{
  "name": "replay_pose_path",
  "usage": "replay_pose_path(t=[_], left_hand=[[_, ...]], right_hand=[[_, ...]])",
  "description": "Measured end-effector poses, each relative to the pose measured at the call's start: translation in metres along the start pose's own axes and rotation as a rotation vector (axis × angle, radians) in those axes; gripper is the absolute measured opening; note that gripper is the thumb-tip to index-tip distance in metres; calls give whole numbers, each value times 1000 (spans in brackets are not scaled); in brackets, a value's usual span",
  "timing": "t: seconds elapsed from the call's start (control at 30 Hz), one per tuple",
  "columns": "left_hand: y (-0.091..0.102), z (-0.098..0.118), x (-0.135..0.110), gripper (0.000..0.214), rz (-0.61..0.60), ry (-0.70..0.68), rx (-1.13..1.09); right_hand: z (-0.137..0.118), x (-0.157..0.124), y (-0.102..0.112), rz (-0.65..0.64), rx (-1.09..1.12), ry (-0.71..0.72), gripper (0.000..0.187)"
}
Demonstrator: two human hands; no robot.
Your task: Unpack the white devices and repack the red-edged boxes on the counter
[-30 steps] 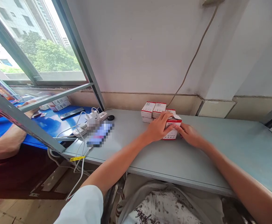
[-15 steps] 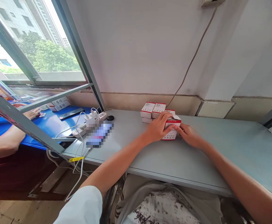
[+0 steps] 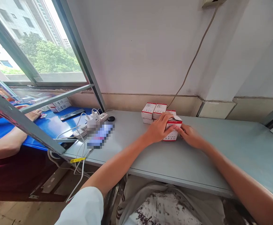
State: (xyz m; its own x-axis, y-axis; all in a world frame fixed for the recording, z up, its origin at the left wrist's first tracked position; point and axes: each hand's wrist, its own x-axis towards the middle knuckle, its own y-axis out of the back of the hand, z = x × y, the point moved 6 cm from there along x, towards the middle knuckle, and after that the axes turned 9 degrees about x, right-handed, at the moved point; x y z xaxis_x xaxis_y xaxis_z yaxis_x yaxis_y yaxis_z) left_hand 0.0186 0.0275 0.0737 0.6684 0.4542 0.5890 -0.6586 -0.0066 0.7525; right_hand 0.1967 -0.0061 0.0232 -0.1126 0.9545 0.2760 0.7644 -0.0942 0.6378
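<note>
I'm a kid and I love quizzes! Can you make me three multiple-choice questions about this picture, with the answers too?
1. Where is the stack of white cardboard boxes with red trim?
A) on the pale grey bench
B) on the floor
C) on the blue table

2. What colour is the flat tag on the thin white cable?
A) green
B) yellow
C) red

3. What touches the front white box with red edges?
A) nothing
B) only a cable
C) the person's left hand and right hand

Answers:
1 A, the boxes sit on the bench top by the wall.
2 B, the tag looks bright yellow.
3 C, both hands lie against it.
</note>
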Motion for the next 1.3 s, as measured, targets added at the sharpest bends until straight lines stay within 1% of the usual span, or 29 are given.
replay_pose_path(t=[0.43, 1.3], left_hand=[[1, 1, 1, 39, -10, 15, 7], [1, 1, 0, 40, -8, 15, -3]], right_hand=[[-1, 0, 0, 8, 3, 15, 63], [3, 1, -1, 0, 20, -9, 62]])
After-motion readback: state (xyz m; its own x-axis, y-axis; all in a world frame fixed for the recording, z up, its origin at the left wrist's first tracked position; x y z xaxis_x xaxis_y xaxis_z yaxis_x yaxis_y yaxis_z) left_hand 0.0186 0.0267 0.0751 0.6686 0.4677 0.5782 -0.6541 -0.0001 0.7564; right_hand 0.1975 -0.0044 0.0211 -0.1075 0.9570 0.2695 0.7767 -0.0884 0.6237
